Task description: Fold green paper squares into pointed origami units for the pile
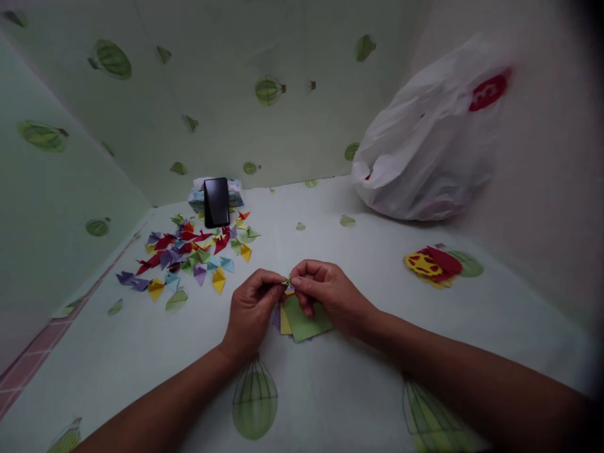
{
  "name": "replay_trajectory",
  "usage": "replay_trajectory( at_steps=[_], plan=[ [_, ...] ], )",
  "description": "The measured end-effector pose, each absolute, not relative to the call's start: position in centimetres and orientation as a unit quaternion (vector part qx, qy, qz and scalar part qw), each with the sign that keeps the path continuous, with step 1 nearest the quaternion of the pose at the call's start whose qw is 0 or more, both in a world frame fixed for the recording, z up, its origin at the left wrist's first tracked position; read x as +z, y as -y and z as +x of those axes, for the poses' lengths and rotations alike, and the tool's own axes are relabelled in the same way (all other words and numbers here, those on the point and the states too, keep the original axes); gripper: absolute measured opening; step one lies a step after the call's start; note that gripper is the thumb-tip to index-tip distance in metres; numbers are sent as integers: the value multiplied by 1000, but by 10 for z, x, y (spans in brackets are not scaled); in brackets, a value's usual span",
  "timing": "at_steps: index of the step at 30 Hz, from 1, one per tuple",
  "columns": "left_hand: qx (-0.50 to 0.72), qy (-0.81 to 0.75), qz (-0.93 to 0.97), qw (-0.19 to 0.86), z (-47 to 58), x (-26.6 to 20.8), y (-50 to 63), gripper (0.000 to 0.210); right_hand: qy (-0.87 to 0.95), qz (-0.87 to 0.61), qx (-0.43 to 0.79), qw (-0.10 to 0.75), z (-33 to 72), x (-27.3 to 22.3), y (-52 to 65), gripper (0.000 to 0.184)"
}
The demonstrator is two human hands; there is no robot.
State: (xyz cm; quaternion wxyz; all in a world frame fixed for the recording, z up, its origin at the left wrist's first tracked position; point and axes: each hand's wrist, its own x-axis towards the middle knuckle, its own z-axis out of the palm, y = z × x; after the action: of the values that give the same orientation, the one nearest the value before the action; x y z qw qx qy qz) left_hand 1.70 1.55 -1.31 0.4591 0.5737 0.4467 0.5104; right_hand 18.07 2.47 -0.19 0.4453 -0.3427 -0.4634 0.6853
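Observation:
Between my fingertips is a small folded green paper (287, 283), mostly covered by the fingers. My left hand (252, 308) pinches it from the left, thumb and forefinger together. From the other side my right hand (325, 289) pinches it too, its remaining fingers curled. Just below, a stack of square papers lies on the table, with a green sheet (306, 319) on top and a yellow sheet (285, 322) and purple edges sticking out at the left. The right hand hovers over or rests on this stack; which of the two I cannot tell.
A pile of folded paper pieces (189, 248) in many colours spreads at the left. Behind it a black phone (216, 202) leans against a tissue pack (234, 194). A white plastic bag (419, 145) stands at the back right, with red and yellow paper cutouts (431, 265) nearer.

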Motion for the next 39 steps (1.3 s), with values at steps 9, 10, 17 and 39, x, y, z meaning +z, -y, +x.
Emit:
replay_trajectory(
  at_steps=[9, 10, 17, 39],
  plan=[
    [521, -442, 576, 448, 17, -16, -16, 3, 461, -356, 685, 438, 180, 2, -26, 26],
    [523, -443, 574, 449, 17, -16, -16, 3, 461, -358, 683, 439, 180, 2, -26, 25],
    [521, -445, 567, 457, 16, -16, -16, 6, 471, -360, 675, 439, 180, 1, -26, 21],
    [534, -422, 576, 452, 18, -12, -13, 6, 484, -323, 694, 425, 182, 0, -25, 20]
  ],
)
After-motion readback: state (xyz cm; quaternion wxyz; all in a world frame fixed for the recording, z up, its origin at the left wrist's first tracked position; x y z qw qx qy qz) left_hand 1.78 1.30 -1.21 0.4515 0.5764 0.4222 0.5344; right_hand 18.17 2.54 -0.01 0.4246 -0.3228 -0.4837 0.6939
